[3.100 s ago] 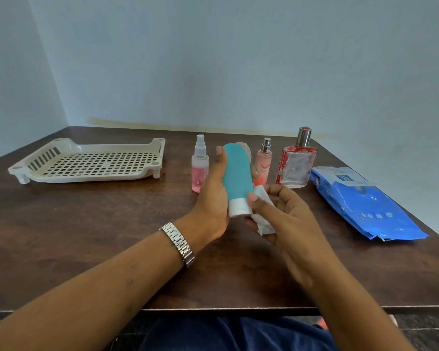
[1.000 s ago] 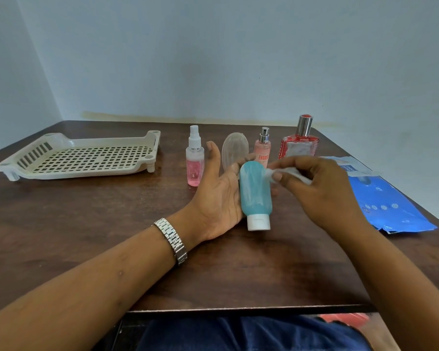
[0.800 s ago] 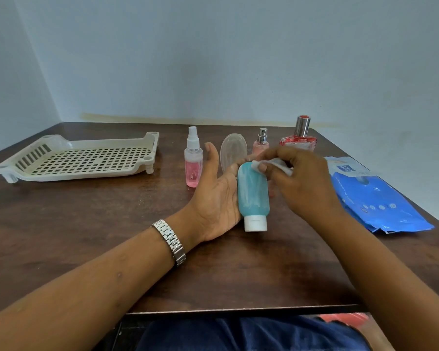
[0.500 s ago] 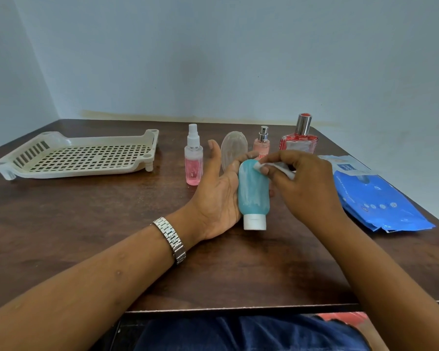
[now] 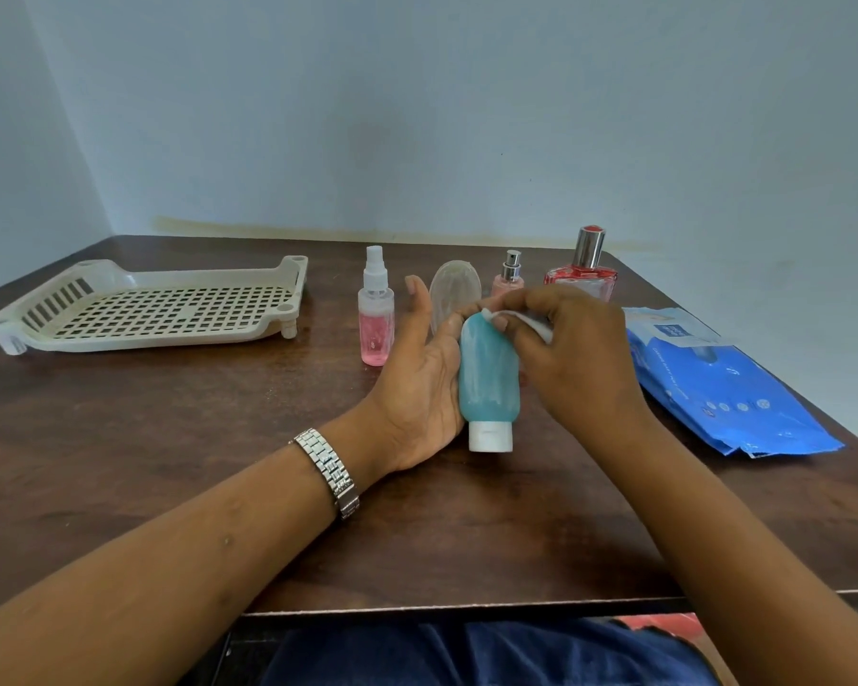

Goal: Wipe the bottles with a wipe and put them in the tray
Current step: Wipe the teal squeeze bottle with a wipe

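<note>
Head view: left hand (image 5: 417,383) cradling soft teal squeeze bottle (image 5: 489,383) above brown wooden surface (image 5: 169,438); right hand (image 5: 575,358) pinching white wipe (image 5: 536,325), rubbing bottle's far end. Light, squashy, probably getting slick (gripping mid-body looking safest).

Even, soft light, medium bright, with a cool bluish cast on the wall (image 5: 466,116). Faint diffuse shadow under the tray (image 5: 140,339), far left. Dull sheen on the table (image 5: 169,438), small glare spots on the blue pack (image 5: 724,388) at right. Wide-angle bowing at the edges. Detail slightly soft throughout.
</note>
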